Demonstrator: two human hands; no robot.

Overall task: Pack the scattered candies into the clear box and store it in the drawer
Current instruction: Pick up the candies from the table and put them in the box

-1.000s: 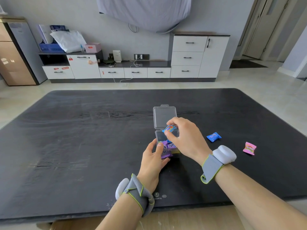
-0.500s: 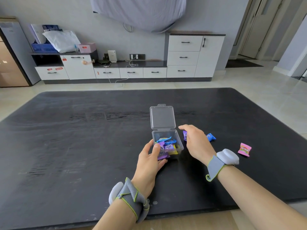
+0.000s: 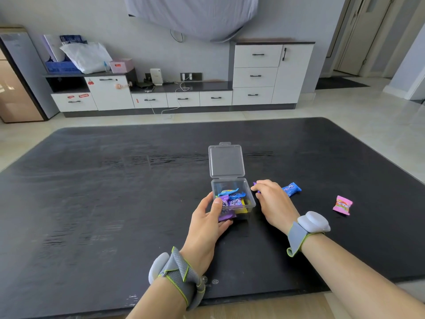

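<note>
The clear box sits mid-table with its hinged lid standing open at the back. Several blue, purple and yellow candies lie inside it. My left hand grips the box's near-left corner, thumb on the rim. Just right of the box, my right hand has its fingertips closed on a purple candy, mostly hidden under the fingers. A blue candy lies right of that hand. A pink candy lies farther right.
The dark table stretches wide to the left and back. Its near edge runs just under my wrists. White cabinets with drawers stand against the far wall across a pale floor.
My right hand dropped a blue candy into the box, then moved right and down to the table and closed its fingers on the purple candy. The left hand stayed on the box.
</note>
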